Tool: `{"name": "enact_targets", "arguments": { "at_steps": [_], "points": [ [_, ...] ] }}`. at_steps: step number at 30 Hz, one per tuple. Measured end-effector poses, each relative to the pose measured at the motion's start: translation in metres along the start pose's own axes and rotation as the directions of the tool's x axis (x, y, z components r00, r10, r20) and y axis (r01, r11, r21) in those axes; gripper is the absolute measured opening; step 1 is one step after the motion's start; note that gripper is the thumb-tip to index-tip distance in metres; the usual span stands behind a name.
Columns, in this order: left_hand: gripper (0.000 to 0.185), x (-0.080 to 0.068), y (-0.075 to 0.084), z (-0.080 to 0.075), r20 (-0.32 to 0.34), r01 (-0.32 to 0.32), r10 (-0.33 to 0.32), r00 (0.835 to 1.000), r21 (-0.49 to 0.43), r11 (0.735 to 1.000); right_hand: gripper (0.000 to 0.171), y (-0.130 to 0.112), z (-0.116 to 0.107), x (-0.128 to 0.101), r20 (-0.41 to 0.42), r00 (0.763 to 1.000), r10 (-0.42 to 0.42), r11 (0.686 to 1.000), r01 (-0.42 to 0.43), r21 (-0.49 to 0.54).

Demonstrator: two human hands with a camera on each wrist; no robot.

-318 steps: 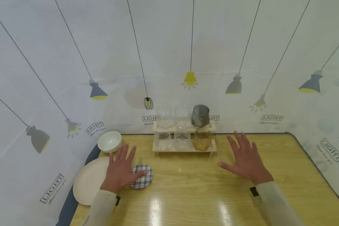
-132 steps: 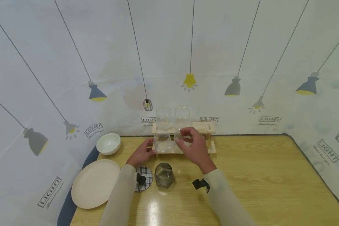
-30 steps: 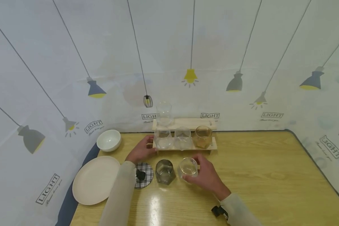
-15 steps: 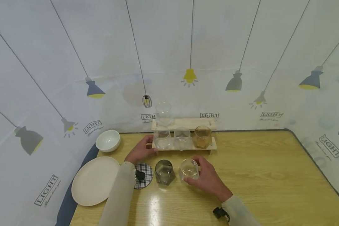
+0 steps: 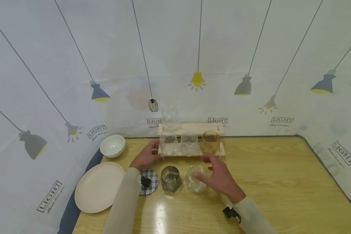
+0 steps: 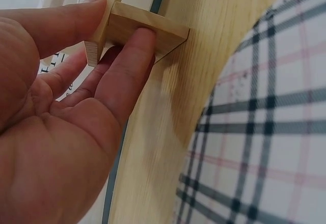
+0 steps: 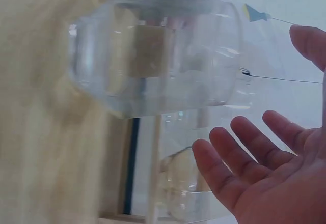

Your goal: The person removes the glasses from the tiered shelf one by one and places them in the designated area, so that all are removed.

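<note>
My left hand (image 5: 147,156) holds the left end of the two-tier wooden rack (image 5: 193,128); in the left wrist view the thumb lies on the shelf board (image 6: 114,5) and fingers reach beneath it. A clear glass (image 5: 195,182) stands upright on the table in front of the rack. My right hand (image 5: 220,177) is just right of it, fingers spread and apart from the glass (image 7: 163,56) in the right wrist view. Left of that glass stands a smoky grey glass (image 5: 171,179). On the rack are an amber glass (image 5: 210,143) and several clear glasses (image 5: 168,144).
A plaid coaster (image 5: 152,185) lies partly under my left wrist. At the left edge are a large beige plate (image 5: 99,188) and a white bowl (image 5: 112,146). The wall (image 5: 251,107) rises right behind the rack. The wooden table (image 5: 280,175) extends to the right.
The grey glass and one clear glass have come from the rack's upper tier to the table. My right hand has just let go of the clear glass and drawn back right. The left hand stays.
</note>
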State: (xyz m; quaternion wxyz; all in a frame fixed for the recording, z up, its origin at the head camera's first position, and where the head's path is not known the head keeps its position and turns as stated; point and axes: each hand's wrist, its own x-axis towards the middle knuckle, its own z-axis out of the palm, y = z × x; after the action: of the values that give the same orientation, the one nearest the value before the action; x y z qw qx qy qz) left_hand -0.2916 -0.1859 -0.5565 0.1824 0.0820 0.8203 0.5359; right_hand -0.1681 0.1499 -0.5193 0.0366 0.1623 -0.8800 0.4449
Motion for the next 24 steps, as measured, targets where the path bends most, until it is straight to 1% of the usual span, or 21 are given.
{"name": "enact_targets", "arguments": {
  "at_steps": [3,5,7,10,14,19,23,24],
  "points": [
    [0.065,0.0,0.0,0.0,0.006,-0.003,0.003,1.0,0.002,1.0,0.067,-0.008,-0.007,0.009,-0.03,0.998,-0.048,0.999,0.049,0.009],
    [0.065,0.0,0.0,0.0,0.005,-0.006,0.006,1.0,0.0,1.0,0.063,-0.013,-0.01,0.016,-0.049,0.996,-0.081,0.996,0.083,0.032],
    [0.065,-0.001,0.0,0.0,0.005,-0.005,0.005,1.0,-0.007,1.0,0.061,-0.018,-0.014,0.025,-0.068,0.993,-0.099,0.993,0.103,0.059],
    [0.065,-0.002,0.0,0.0,0.002,-0.005,0.005,1.0,-0.013,1.0,0.06,-0.027,-0.018,0.039,-0.083,0.989,-0.121,0.989,0.128,0.073],
    [0.064,-0.002,-0.001,0.0,0.003,-0.005,0.005,1.0,-0.014,1.0,0.063,-0.038,-0.022,0.058,-0.094,0.986,-0.137,0.989,0.141,0.042],
    [0.064,-0.004,0.002,0.001,0.002,-0.013,0.013,1.0,-0.01,1.0,0.065,-0.046,-0.022,0.086,-0.111,0.98,-0.168,0.986,0.168,-0.002],
    [0.064,-0.006,0.006,0.0,0.002,-0.013,0.013,1.0,-0.012,1.0,0.068,-0.054,-0.022,0.113,-0.107,0.981,-0.16,0.986,0.163,0.017],
    [0.065,-0.006,0.005,0.0,0.002,-0.013,0.013,1.0,-0.012,1.0,0.069,-0.057,-0.021,0.119,-0.101,0.984,-0.147,0.988,0.15,0.026]
  ]
}}
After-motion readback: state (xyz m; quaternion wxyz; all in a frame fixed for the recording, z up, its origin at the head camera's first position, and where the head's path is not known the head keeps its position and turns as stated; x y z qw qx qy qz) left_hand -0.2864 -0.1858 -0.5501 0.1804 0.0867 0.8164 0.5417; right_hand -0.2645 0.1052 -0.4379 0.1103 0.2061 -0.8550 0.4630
